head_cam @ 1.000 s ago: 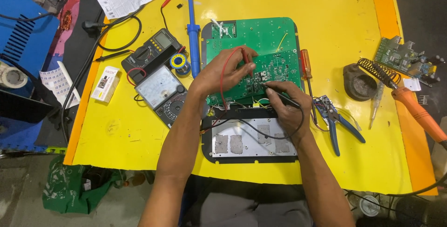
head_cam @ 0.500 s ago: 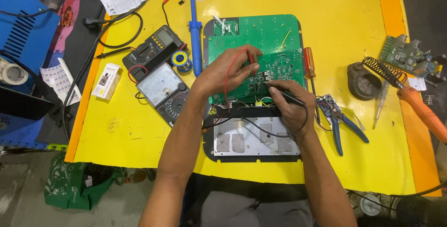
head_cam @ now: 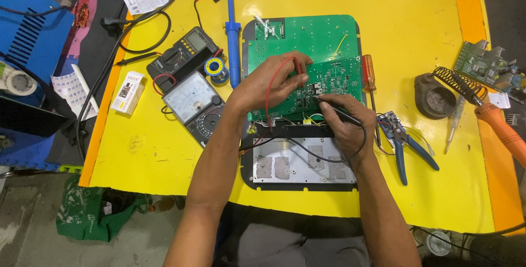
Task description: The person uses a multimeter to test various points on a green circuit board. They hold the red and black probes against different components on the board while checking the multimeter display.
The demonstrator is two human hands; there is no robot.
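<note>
While the green board [head_cam: 307, 53] lies flat on the yellow bench [head_cam: 416, 20], propped over the open black casing [head_cam: 298, 160], both hands meet over its smaller lower section so the two probe tips can land on neighbouring points. The left hand [head_cam: 271, 80] arches from the left, fingers pinching the red probe [head_cam: 296, 65], whose red lead loops back toward the wrist. The right hand [head_cam: 345, 127] rests low on the casing, fingers closed pen-style on the black probe [head_cam: 337, 108]. An analog meter [head_cam: 189, 100] sits just left, facing the person.
</note>
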